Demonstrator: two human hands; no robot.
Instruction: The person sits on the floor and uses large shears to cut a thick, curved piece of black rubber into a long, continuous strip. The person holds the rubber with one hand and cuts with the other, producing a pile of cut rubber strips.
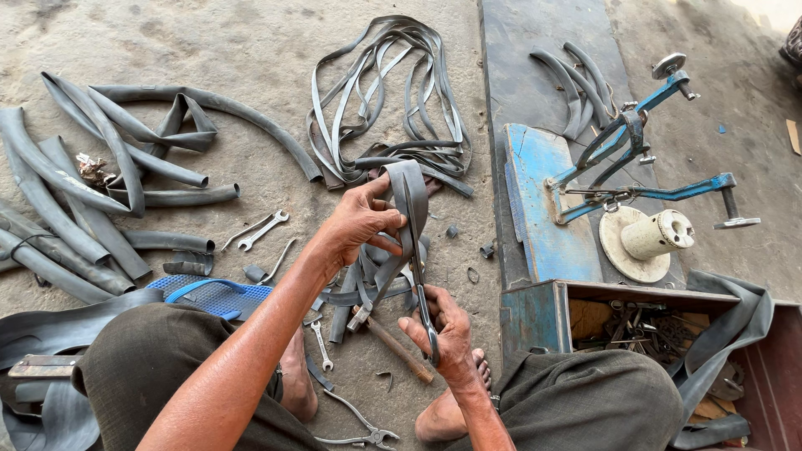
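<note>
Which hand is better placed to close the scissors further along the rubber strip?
Probably the right hand: it grips the scissors, blades along the rubber strip. The left hand holds that strip's upper part.

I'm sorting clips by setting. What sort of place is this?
Probably a roadside tyre-tube repair spot on bare ground: cut rubber inner tubes lie about, a blue clamp press stands by, and wrenches lie on the ground.

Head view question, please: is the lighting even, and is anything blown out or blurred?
Head view: soft, even daylight with faint shadows; sharp on the left hand gripping the dark rubber inner-tube strip and the right hand working metal scissors; only the far top-right corner of the concrete floor is blown out.
</note>
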